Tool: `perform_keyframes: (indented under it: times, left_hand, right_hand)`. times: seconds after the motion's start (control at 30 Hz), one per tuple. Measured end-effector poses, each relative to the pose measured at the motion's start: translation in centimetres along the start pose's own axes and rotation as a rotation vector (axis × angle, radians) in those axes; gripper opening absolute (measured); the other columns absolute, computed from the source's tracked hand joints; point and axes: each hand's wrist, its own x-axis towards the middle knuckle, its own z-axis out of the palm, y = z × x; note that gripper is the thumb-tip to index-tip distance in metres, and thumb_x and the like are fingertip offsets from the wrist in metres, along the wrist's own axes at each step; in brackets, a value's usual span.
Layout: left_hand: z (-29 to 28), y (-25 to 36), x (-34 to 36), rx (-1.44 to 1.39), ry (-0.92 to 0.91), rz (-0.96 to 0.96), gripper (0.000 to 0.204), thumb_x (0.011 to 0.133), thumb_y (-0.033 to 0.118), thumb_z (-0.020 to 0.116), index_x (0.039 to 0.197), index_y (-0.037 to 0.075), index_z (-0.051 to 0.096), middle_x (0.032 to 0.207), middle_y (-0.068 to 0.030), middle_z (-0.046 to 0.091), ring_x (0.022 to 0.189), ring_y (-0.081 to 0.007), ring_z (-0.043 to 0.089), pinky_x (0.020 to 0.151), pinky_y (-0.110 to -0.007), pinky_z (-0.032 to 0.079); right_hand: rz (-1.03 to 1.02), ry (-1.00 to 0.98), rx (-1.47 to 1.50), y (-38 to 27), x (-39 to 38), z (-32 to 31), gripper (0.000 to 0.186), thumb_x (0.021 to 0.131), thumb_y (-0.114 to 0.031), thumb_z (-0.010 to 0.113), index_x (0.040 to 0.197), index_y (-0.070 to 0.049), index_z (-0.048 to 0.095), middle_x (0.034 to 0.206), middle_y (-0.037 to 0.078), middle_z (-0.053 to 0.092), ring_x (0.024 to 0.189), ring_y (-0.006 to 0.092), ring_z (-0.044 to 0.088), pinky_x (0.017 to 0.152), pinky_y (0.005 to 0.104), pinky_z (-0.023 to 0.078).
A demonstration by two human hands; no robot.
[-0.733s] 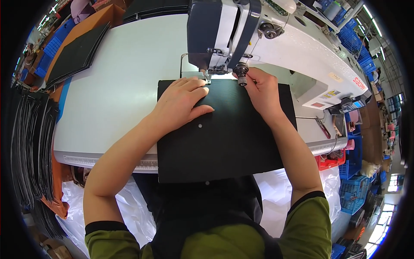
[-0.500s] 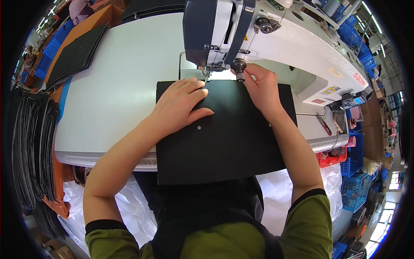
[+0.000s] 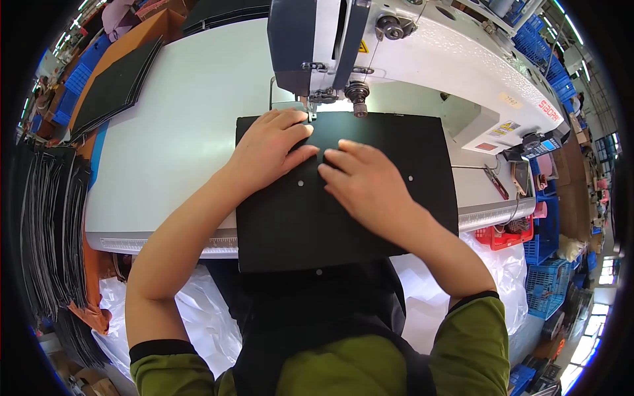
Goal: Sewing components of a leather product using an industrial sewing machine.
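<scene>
A black rectangular panel (image 3: pixel 310 231) with two holes lies on the white sewing machine table, its front edge over the table's edge near my lap. At its far edge stands the presser foot (image 3: pixel 312 114) of a large white and dark sewing machine (image 3: pixel 422 49). My left hand (image 3: pixel 269 150) rests flat on the panel's far left part, fingertips beside the presser foot, thumb stretched out. My right hand (image 3: pixel 366 183) is over the middle of the panel, slightly blurred. Its fingers are extended and point toward my left thumb, holding nothing; whether they touch the panel I cannot tell.
A tall stack of black panels (image 3: pixel 53 224) stands at the left, with more panels (image 3: pixel 119 86) on a cardboard box behind. Snips (image 3: pixel 496 183) and a phone (image 3: pixel 520 178) lie at the right, near a red basket (image 3: pixel 505 234). White plastic sheeting (image 3: pixel 198 317) hangs below the table.
My right hand has left the thread tension knob by the needle and come down over the panel. The panel's near edge sits slightly farther away. My left hand stays beside the presser foot.
</scene>
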Motion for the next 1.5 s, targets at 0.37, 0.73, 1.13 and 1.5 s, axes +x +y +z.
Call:
perform_keyframes:
  times: [0.37,0.73,1.13,1.5]
  left_hand:
    - [-2.7,4.7,-4.3,-0.090,-0.163,0.046,0.026,0.087,0.017,0.073,0.110,0.006,0.070,0.125,-0.0071,0.066,0.124,-0.0262,0.059,0.108,-0.041,0.045]
    - [-5.8,9.9,-8.4,-0.026,-0.215,-0.005,0.029,0.087,0.010,0.069,0.115,0.007,0.071,0.131,-0.0044,0.066,0.128,-0.0247,0.059,0.111,-0.042,0.044]
    - [-5.9,7.6,-6.9,-0.127,-0.233,-0.035,0.028,0.085,0.012,0.069,0.112,0.010,0.074,0.128,-0.0046,0.069,0.127,-0.0248,0.060,0.107,-0.040,0.045]
    - [-5.4,4.8,-5.2,-0.123,-0.244,-0.017,0.030,0.085,0.013,0.068,0.115,0.011,0.074,0.132,-0.0033,0.067,0.131,-0.0257,0.057,0.108,-0.040,0.044]
  right_hand:
    - [0.002,0.080,0.373,-3.3,-4.6,0.2,0.024,0.083,-0.010,0.075,0.107,-0.006,0.074,0.121,0.004,0.072,0.122,0.0274,0.063,0.104,0.0404,0.049]
    - [-0.175,-0.012,0.410,-2.0,-4.9,-0.1,0.024,0.086,-0.008,0.072,0.109,-0.007,0.075,0.122,0.001,0.072,0.125,0.0281,0.062,0.103,0.0412,0.051]
    - [-0.227,-0.045,0.373,-0.7,-3.6,-0.3,0.034,0.084,-0.008,0.071,0.118,-0.007,0.072,0.128,0.002,0.070,0.124,0.0293,0.062,0.102,0.0395,0.051]
    - [-0.211,-0.067,0.305,1.1,-1.6,0.2,0.036,0.084,-0.009,0.071,0.120,-0.008,0.071,0.132,0.001,0.068,0.126,0.0273,0.061,0.104,0.0385,0.048]
